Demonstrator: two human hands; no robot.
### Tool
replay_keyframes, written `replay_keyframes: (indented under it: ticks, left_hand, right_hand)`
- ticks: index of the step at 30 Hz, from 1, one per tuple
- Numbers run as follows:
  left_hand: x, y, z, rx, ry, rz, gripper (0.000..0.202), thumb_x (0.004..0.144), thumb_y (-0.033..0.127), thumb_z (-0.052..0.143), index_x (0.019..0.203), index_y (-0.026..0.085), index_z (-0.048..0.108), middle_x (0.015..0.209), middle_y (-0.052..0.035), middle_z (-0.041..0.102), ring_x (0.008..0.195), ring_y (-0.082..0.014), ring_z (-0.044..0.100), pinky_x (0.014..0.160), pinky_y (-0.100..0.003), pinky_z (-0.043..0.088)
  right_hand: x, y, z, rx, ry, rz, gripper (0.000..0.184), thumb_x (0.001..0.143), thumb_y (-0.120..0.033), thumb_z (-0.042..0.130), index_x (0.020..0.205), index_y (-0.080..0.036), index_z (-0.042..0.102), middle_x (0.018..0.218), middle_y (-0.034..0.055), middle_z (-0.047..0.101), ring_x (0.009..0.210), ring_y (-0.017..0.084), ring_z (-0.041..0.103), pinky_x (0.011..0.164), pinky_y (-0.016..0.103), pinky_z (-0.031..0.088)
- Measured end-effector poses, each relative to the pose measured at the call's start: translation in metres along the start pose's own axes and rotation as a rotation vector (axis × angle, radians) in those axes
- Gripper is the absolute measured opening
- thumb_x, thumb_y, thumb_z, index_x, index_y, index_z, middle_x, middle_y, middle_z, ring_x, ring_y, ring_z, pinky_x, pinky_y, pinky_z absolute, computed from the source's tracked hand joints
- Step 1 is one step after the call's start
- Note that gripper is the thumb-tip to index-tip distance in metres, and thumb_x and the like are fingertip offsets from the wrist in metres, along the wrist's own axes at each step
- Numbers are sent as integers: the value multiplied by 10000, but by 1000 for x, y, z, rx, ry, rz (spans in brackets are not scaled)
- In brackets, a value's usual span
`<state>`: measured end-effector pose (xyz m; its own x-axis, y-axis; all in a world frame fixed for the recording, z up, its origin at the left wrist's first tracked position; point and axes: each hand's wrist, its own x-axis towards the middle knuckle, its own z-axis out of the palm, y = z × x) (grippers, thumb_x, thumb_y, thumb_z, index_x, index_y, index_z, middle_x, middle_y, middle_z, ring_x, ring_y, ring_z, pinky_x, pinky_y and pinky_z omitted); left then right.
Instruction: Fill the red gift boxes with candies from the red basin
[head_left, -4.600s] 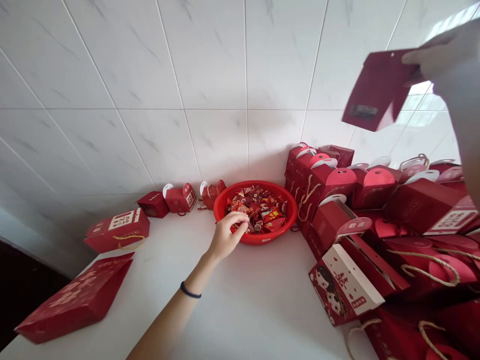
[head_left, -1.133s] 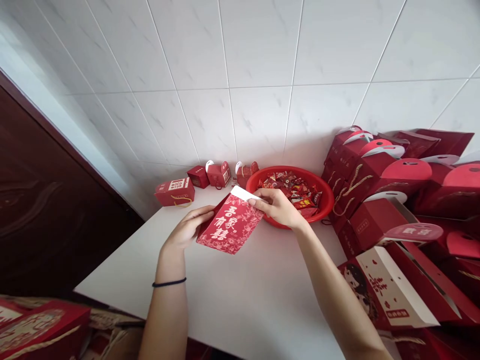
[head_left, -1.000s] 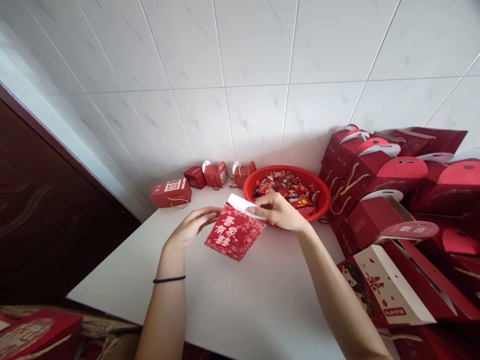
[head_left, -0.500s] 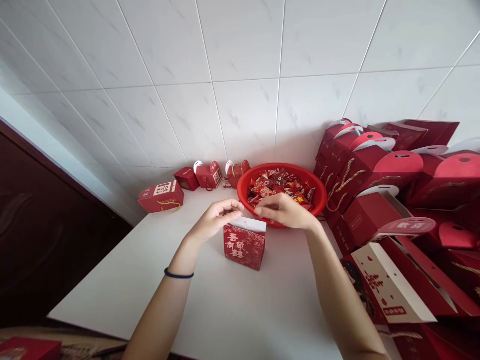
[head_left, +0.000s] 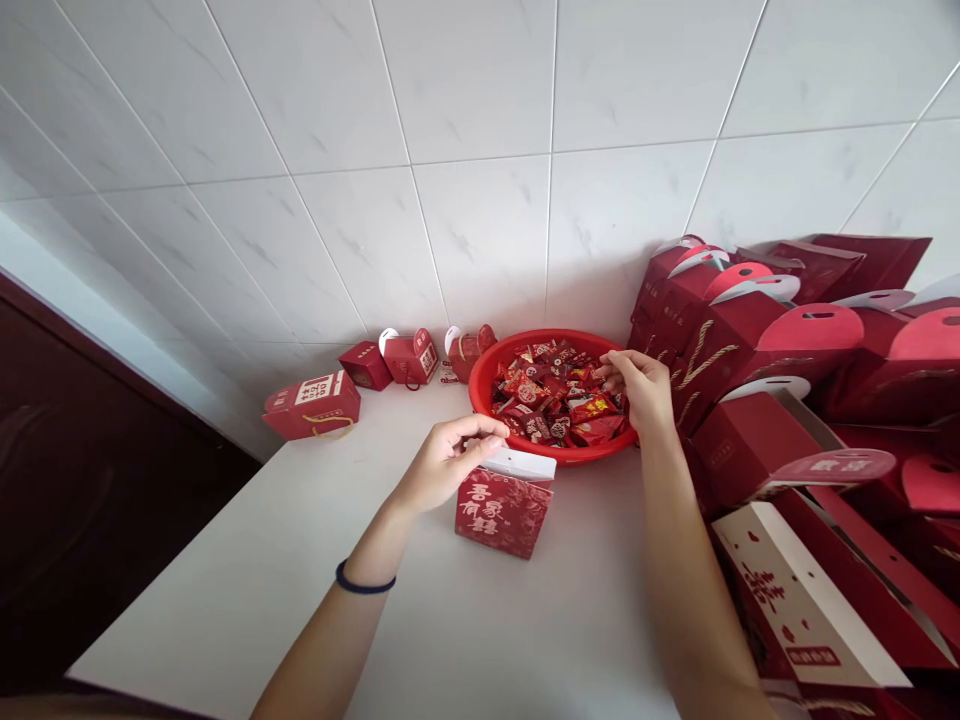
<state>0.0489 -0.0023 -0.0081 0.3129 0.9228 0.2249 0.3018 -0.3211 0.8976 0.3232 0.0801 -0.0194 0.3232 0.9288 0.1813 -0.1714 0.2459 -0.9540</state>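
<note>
Red box [head_left: 502, 515] stands upright on the white tabletop [head_left: 480, 650], in front of the red basin [head_left: 559, 455] and slightly left of its middle; white characters on the near face; top not shut, flap [head_left: 521, 463] raised, its white inside showing. Left hand [head_left: 454, 460] at the flap's left end, thumb and fingers brought close together; can't tell if that grip pinches the flap or only touches it; dark blue band [head_left: 365, 582] on the left wrist.

Right hand [head_left: 634, 385] over the basin's right rim, fingers loosely bent above the sweets [head_left: 551, 400]; can't tell if this grip has a sweet in it; sweets are in mostly red wrappers, loosely heaped.

Left of the basin, along the tiled wall [head_left: 480, 230]: two boxes with rounded flaps standing up, one nearest the basin [head_left: 466, 355], one beside it [head_left: 411, 358]; then a small plain box [head_left: 365, 366]; then, nearer the left edge, a corded box [head_left: 319, 403]. Right side: big pile of red boxes [head_left: 780, 340], many with rounded flaps, some with rope handles; white-sided box [head_left: 817, 605] tilted at the near end; dark door [head_left: 97, 480] at far left.
</note>
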Motion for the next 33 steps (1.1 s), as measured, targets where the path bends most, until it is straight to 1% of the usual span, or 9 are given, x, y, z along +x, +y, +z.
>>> replay_keyframes:
  ticks: [3,8,12,14,18,22,26,31,33]
  left_hand:
    - [2,0,4,-5,2,11,298,896,441,648,977,172,745,954,-63,750,845,-191,669,714,-268,521]
    - [13,6,-7,-44,-194,-29,335,912,466,644,1069,181,730,973,-75,770,923,-215,718,813,-302,567]
    - [45,8,-20,-44,-201,36,345,926,472,627,1071,174,722,991,-90,781,976,-219,726,908,-339,566]
    - [70,4,-20,13,-257,50,332,917,449,637,1073,169,724,987,-89,786,979,-222,730,917,-351,565]
    - [123,-4,7,189,-434,121,243,877,324,653,1035,166,748,1075,-88,781,960,-231,736,873,-345,573]
    - [162,-7,57,543,-534,241,272,893,178,589,1117,188,742,1221,-94,747,1130,-253,684,1018,-345,477]
    - [180,-15,95,689,-614,196,366,836,207,666,1196,155,702,1203,-153,742,1027,-293,713,883,-327,514]
    - [185,-26,101,660,-572,167,641,587,153,855,1205,98,693,1180,-203,737,1005,-361,708,841,-357,529]
    - [187,-26,94,609,-527,180,607,602,112,835,1195,111,705,1164,-173,749,1000,-336,712,856,-346,529]
  right_hand:
    - [6,9,-3,-2,-3,48,314,617,-452,799,682,-165,690,609,32,680,460,84,500,464,214,384]
    - [15,19,-8,14,24,101,291,592,-415,798,690,-167,683,610,27,680,486,97,534,480,216,410]
    - [18,22,-10,30,62,93,275,595,-388,786,740,-182,675,634,12,685,544,111,577,537,225,459]
    - [19,24,-10,27,67,86,279,597,-386,788,748,-183,672,644,13,685,566,118,591,555,234,472]
    - [20,28,-9,25,74,76,280,594,-379,786,759,-180,678,667,18,687,589,128,601,560,243,476]
    - [24,32,-11,37,127,53,283,581,-338,784,789,-184,671,717,15,689,654,139,623,581,242,481]
    - [29,36,-15,55,201,13,289,578,-307,770,821,-201,656,765,-6,679,721,138,631,643,250,508]
    - [33,40,-17,77,249,-6,308,579,-301,764,847,-203,647,811,-12,679,777,134,638,686,242,512]
    - [34,41,-17,76,249,2,335,577,-316,783,859,-203,642,817,-12,681,789,134,642,683,235,506]
